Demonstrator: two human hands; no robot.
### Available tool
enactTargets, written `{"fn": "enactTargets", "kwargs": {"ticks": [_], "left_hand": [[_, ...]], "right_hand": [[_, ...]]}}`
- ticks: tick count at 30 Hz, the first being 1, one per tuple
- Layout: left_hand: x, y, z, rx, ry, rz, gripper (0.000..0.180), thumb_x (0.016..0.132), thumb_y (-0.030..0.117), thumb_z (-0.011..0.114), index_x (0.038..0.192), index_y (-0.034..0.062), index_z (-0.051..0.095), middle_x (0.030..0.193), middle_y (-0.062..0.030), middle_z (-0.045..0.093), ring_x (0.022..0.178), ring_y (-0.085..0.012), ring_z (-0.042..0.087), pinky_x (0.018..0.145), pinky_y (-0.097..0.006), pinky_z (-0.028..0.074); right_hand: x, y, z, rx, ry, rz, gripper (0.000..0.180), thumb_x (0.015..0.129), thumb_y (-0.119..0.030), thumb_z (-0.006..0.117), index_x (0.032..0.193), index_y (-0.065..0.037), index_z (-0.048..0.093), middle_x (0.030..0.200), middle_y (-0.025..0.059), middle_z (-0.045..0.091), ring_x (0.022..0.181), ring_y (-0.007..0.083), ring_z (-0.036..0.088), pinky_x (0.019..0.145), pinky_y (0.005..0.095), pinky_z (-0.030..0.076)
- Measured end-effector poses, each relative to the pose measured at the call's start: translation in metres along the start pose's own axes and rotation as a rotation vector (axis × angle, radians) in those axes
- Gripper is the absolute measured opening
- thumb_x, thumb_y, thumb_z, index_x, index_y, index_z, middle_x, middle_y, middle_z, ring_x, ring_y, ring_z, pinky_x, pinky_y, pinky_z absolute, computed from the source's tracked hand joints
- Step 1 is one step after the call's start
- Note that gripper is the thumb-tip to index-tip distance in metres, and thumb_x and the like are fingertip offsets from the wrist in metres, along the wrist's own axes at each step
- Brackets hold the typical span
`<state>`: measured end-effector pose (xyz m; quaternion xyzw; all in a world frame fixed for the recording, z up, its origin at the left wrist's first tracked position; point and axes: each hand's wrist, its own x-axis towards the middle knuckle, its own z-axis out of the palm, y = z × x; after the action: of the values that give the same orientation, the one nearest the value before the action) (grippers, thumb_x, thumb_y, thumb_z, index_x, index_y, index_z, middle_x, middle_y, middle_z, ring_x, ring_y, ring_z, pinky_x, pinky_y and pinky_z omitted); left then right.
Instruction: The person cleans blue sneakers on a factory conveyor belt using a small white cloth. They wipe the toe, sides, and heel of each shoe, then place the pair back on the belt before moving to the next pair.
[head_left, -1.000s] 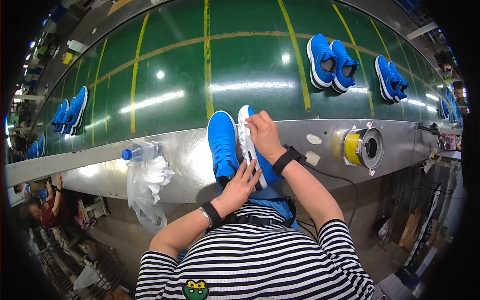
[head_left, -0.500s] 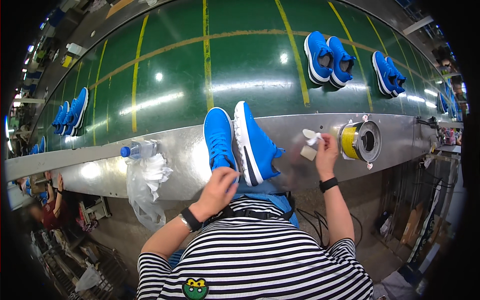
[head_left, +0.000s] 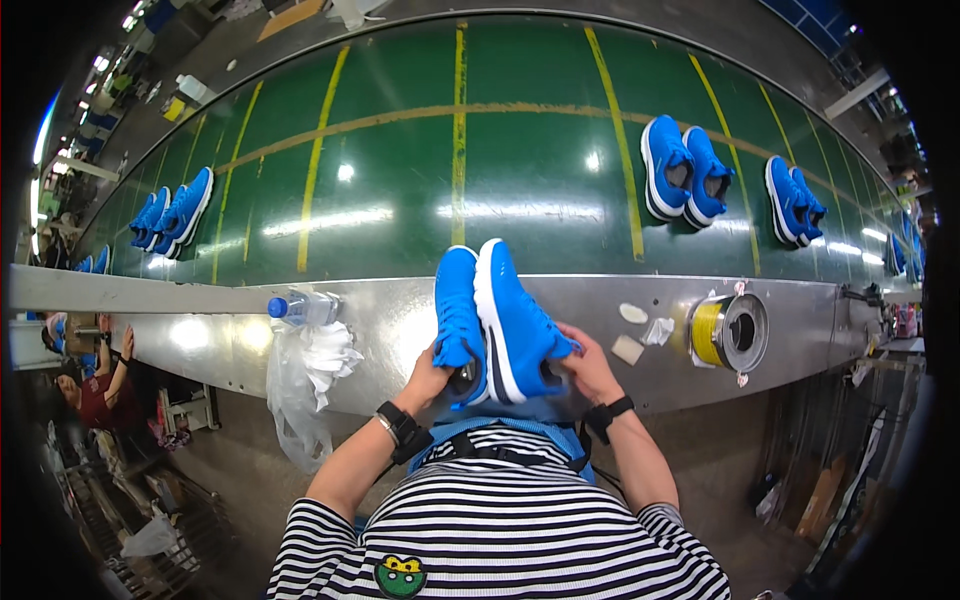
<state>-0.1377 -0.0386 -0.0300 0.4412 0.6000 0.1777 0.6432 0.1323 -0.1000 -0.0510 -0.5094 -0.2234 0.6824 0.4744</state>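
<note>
Two blue sneakers with white soles rest side by side on the metal ledge in front of me, toes pointing away. The left sneaker [head_left: 459,310] is upright, laces up. Leaning against it, the right sneaker [head_left: 523,315] is tilted, showing the side of its sole. My left hand [head_left: 427,382] grips the left sneaker near its heel opening, some fingers hidden behind the shoe. At the heel of the other sneaker, my right hand [head_left: 592,370] has its fingers closed on the collar. A crumpled white wipe [head_left: 658,331] lies right of that hand.
Beyond the ledge [head_left: 390,290] runs a green conveyor [head_left: 400,180] bearing more blue sneaker pairs [head_left: 686,175]. A yellow-wrapped can [head_left: 708,333], a beige block [head_left: 627,349] and a white oval pad [head_left: 633,313] sit to the right. On the left are a bottle [head_left: 305,307] and a plastic bag [head_left: 295,400].
My right hand has let go of the white wipe and moved left onto the right sneaker's heel. My left hand has taken hold of the left sneaker; the two shoes now touch.
</note>
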Motion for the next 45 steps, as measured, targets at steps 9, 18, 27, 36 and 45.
{"fn": "enactTargets", "kwargs": {"ticks": [9, 18, 27, 36, 45], "left_hand": [[-0.018, -0.013, -0.011, -0.344, -0.188, -0.035, 0.039, 0.087, 0.009, 0.051, 0.124, 0.0017, 0.044, 0.115, -0.0093, 0.054, 0.104, -0.0175, 0.052, 0.092, -0.031, 0.041], [-0.012, 0.013, -0.024, -0.181, -0.126, 0.469, 0.079, 0.077, 0.014, 0.066, 0.14, 0.0053, 0.02, 0.126, -0.0125, 0.046, 0.114, -0.0196, 0.047, 0.096, -0.031, 0.037], [0.0, -0.012, -0.03, -0.1, 0.011, 0.46, 0.083, 0.07, 0.012, 0.071, 0.139, 0.0072, 0.024, 0.128, -0.0167, 0.042, 0.119, -0.0244, 0.042, 0.098, -0.033, 0.035], [-0.026, 0.006, -0.027, 0.273, 0.199, 0.402, 0.079, 0.067, 0.005, 0.067, 0.136, 0.002, 0.028, 0.119, -0.0208, 0.044, 0.11, -0.0333, 0.046, 0.094, -0.037, 0.038], [-0.032, 0.009, -0.028, 0.521, 0.338, 0.578, 0.085, 0.061, 0.003, 0.068, 0.135, 0.0025, 0.026, 0.121, -0.0227, 0.037, 0.113, -0.0386, 0.036, 0.098, -0.043, 0.03]], "right_hand": [[0.0, 0.032, 0.023, -0.072, -0.221, 0.028, 0.073, 0.078, -0.013, 0.066, 0.138, -0.007, 0.026, 0.132, 0.0079, 0.041, 0.117, 0.018, 0.043, 0.099, 0.0318, 0.034], [-0.018, -0.035, 0.014, 0.097, -0.003, -0.065, 0.076, 0.077, -0.012, 0.066, 0.14, -0.006, 0.022, 0.133, 0.0095, 0.04, 0.117, 0.0185, 0.044, 0.099, 0.0305, 0.034], [-0.022, -0.053, 0.049, -0.334, 0.044, -0.347, 0.087, 0.072, -0.011, 0.07, 0.141, -0.006, 0.018, 0.134, 0.0126, 0.038, 0.118, 0.0192, 0.043, 0.099, 0.0312, 0.033], [-0.025, -0.038, 0.05, -0.807, 0.23, -0.413, 0.086, 0.066, -0.008, 0.072, 0.138, -0.006, 0.024, 0.126, 0.0169, 0.042, 0.117, 0.0287, 0.043, 0.099, 0.0356, 0.034], [-0.029, -0.032, 0.048, -0.932, 0.337, -0.494, 0.084, 0.066, -0.009, 0.07, 0.136, -0.001, 0.025, 0.126, 0.0201, 0.04, 0.118, 0.0341, 0.038, 0.1, 0.0391, 0.03]]}}
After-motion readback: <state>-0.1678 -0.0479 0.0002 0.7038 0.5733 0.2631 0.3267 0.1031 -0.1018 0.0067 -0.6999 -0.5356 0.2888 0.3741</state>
